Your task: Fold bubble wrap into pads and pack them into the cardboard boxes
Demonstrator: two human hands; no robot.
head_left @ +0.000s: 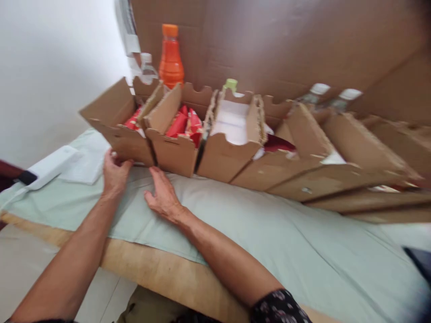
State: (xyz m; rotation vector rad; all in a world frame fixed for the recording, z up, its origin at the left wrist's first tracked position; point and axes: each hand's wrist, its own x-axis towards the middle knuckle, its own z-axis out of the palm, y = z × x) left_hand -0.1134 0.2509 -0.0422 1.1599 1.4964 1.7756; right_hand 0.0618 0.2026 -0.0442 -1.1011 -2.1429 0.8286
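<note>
A row of brown cardboard boxes runs along the far side of the table. My left hand (116,172) is at the lower front corner of the leftmost cardboard box (129,146), fingers bent around its left side and thumb along the bottom front. Palm down, my right hand (163,193) lies on the green cloth (235,206) with its fingers apart. Its fingertips reach the lower front of the second box (173,154), and whether they touch it I cannot tell. Red packets (178,123) fill part of the two leftmost boxes.
White paper (230,121) stands in the third box. Behind the row are an orange bottle (171,58), a clear bottle (147,67) and white-capped bottles (348,96), against a large cardboard panel (269,45). A white power strip (54,163) lies at the left. More boxes continue rightward, blurred.
</note>
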